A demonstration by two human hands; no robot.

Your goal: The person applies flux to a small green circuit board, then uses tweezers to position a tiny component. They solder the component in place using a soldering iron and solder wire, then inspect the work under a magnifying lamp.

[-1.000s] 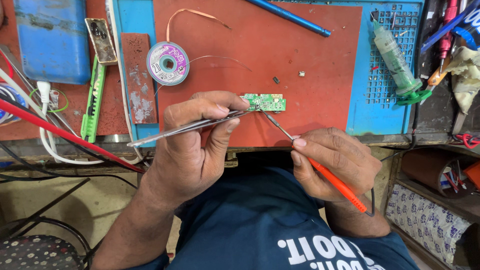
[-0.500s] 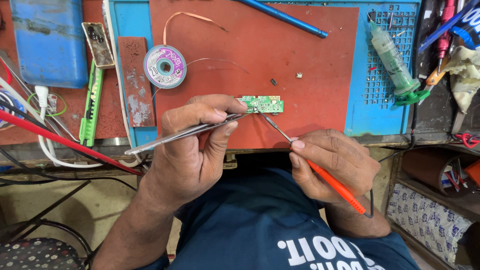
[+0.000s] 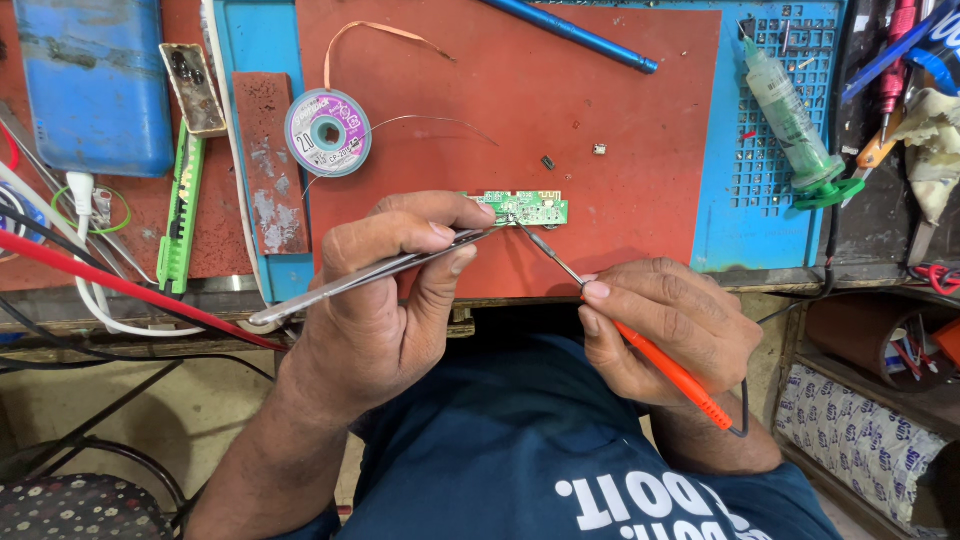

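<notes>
1. My left hand [image 3: 385, 300] pinches a pair of metal tweezers [image 3: 375, 275] between thumb and forefinger, fingers pressed together on them; the tips reach right to the left end of the small green circuit board [image 3: 525, 207].
2. My right hand [image 3: 670, 330] grips an orange-handled soldering iron [image 3: 665, 365] like a pen, fingers closed around it; its thin metal tip slants up and left and meets the board beside the tweezer tips.
3. The circuit board lies flat on the red mat [image 3: 620, 90] on the counter, just beyond my left fingertips and up-left of my right fingers, near the mat's front edge.
4. Whether the tweezers actually clamp a part on the board is too small for me to tell.
5. A spool of solder wick [image 3: 327, 132] sits up-left of the board; two tiny loose parts [image 3: 548, 162] lie on the mat just above it.
6. A green-tinted syringe [image 3: 795, 115] rests on the blue mat [image 3: 770, 215] to the right.
</notes>
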